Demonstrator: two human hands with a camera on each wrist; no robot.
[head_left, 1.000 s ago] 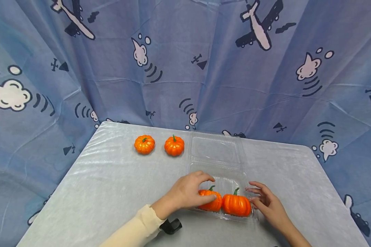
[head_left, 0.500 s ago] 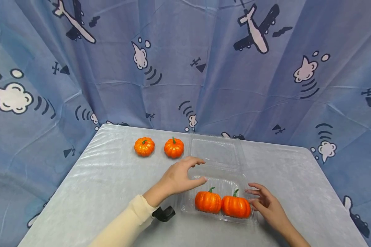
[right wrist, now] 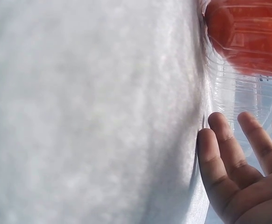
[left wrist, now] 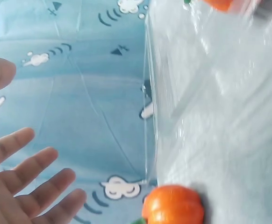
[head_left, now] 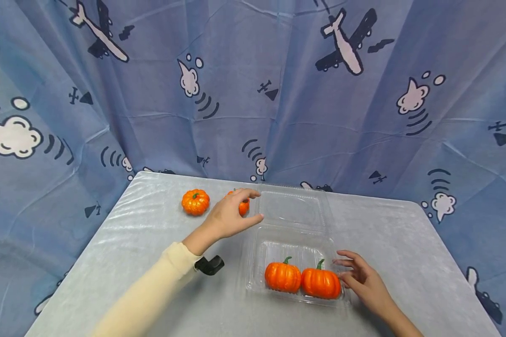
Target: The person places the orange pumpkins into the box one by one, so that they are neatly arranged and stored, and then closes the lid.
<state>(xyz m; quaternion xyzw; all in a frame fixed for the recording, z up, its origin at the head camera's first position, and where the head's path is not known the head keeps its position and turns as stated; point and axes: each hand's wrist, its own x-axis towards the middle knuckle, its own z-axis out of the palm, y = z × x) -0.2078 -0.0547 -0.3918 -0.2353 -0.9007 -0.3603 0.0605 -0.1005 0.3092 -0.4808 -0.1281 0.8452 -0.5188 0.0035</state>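
Note:
A clear plastic clamshell box (head_left: 297, 241) lies with its lid (head_left: 291, 208) folded back. Along its near side sit two small orange pumpkins, one at the left (head_left: 282, 277) and one at the right (head_left: 320, 283). My left hand (head_left: 228, 216) is spread above the table in front of a third pumpkin (head_left: 244, 207), partly hiding it; nothing is in its grasp. Its fingers (left wrist: 47, 182) look straight in the left wrist view. My right hand (head_left: 366, 284) stays at the box's right side, fingers extended; whether it touches the plastic I cannot tell.
Another orange pumpkin (head_left: 196, 202) stands on the grey-white table (head_left: 152, 248) at the back left. A blue curtain (head_left: 236, 84) printed with planes and clouds hangs directly behind the table's far edge. A black strap piece (head_left: 210, 265) hangs beneath the left wrist.
My left hand has left the left pumpkin in the box and moved back and leftward to the pumpkin behind. The right hand has stayed beside the box.

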